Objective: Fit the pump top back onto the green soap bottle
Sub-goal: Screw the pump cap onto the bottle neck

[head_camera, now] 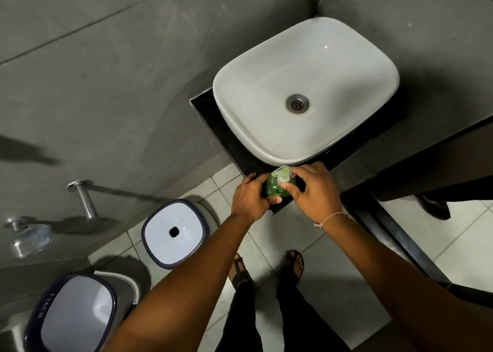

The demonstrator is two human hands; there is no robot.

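my two bare forearms fill the bottom of the view, reaching up to the green soap bottle [277, 188], which stands on the near corner of the black tabletop [205, 111], just in front of the basin. my left hand [252, 195] is wrapped around the bottle's left side, fingers curled behind it and thumb across the front. my right hand [313, 188] is closed over the pump top [283, 172] from the right, thumb and fingertips pinching it; the pale nozzle sits above the bottle's neck, but i cannot tell whether it is seated, since my fingers cover the join.

there is one bottle, one pump top, one white basin [306, 90] with one metal drain [297, 103], and two bins on the floor to the left: a smaller one [174, 233] with a white lid and a dark hole in its middle, and a larger one [72, 314] cut off by the bottom edge, with lettering on its rim too small to read surely. two metal fittings [82, 198] stick out of the wall at left; the farther-left one is blurred. a thin string [329, 218] circles my right wrist. my two sandalled feet [266, 269] show below, on pale floor tiles [266, 245]. at right, a dark shoe [436, 207] pokes out from under the dark edge, its owner hidden.

the walls [106, 58] are grey slabs meeting in a corner behind the basin, and the light is dim.
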